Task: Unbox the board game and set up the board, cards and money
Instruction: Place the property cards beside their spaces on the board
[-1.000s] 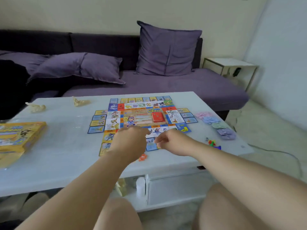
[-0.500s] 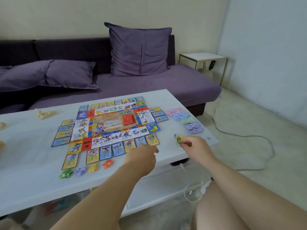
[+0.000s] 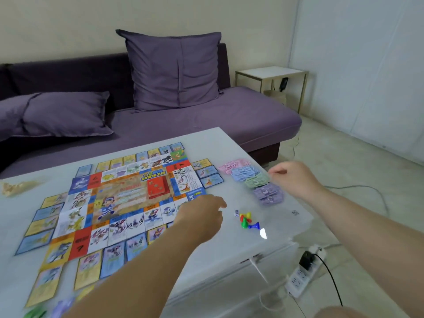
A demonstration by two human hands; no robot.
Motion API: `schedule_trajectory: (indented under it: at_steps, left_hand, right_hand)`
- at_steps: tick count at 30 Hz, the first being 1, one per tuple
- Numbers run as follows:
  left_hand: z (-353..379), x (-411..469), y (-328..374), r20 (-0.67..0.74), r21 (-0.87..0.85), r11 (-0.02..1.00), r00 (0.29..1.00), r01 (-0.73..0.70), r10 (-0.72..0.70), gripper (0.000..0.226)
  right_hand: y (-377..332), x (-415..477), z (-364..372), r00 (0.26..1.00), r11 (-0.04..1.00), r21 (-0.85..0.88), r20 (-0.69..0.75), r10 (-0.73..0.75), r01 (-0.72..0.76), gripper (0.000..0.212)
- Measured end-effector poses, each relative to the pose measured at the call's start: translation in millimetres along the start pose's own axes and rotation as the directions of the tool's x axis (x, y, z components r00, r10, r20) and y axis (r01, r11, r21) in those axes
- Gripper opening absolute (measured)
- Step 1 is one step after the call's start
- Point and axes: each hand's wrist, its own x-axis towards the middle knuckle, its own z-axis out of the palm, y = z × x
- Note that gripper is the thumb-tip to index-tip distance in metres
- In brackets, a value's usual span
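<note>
Across the white table (image 3: 229, 249) the board (image 3: 128, 198) is lying flat and unfolded, its picture squares framing an orange centre with a cartoon boy. Cards (image 3: 207, 174) in yellow and blue are lying face up in rows just outside all four edges. Beside the board's right edge, four money piles (image 3: 252, 177) are sitting in a close-packed line, pink farthest, then blue, green and purple. Half a second ago the right hand (image 3: 296, 177) was pinching at the pawns near the table's front. Now it is hovering higher, just right of the green pile, with fingers curled and thumb tip meeting forefinger; whether anything is pinched there cannot be told. The left hand (image 3: 202, 216) has been moving from below the board's near edge to over its near right corner. It is hanging palm down with fingers loosely curled, nothing showing in them. A red deck (image 3: 158, 188) is resting on the board's centre, right of the middle. The pawns (image 3: 247, 221), red, yellow, green and blue, are lying in a loose clump on bare table between the hands, and a white die (image 3: 236, 213) is sitting just left of them.
</note>
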Motion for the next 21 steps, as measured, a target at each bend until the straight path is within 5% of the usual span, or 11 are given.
schedule_trajectory:
  at_steps: [14,21]
  left_hand:
    - [-11,158,-16,0.027,0.365,0.931,1.000,-0.012,0.003,0.051]
    - [-7,192,-25,0.068,0.414,0.890,0.981,-0.191,0.179,0.068]
  right_hand:
    - [-16,130,28,0.953,0.967,-0.241,0.266,0.146,-0.081,0.030]
    - [-24,171,59,0.936,0.946,-0.314,0.302,0.182,-0.083,0.033]
